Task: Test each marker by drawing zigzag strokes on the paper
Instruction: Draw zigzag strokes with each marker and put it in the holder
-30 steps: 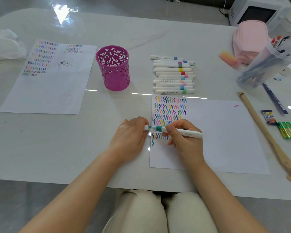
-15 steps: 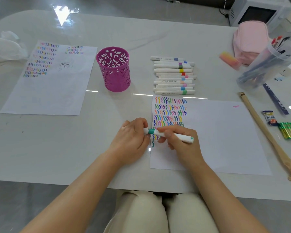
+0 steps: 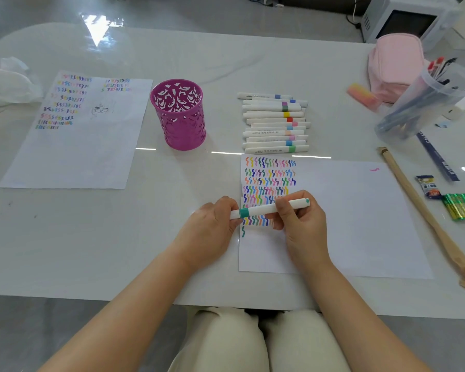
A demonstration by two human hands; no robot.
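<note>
Evidently the teal marker is being capped, I judge. It is lying level over the left edge of the test paper, with the left hand pinching its cap end and the right hand gripping the barrel. A lone teal zigzag is sitting just below, at 6 o'clock. Next it is likely going aside, calling for a fresh marker from the marker row at 12 o'clock.

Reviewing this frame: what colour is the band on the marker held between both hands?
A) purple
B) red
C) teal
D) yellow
C: the marker, gripped by the left hand and right hand, shows a teal band near its left end.
</note>
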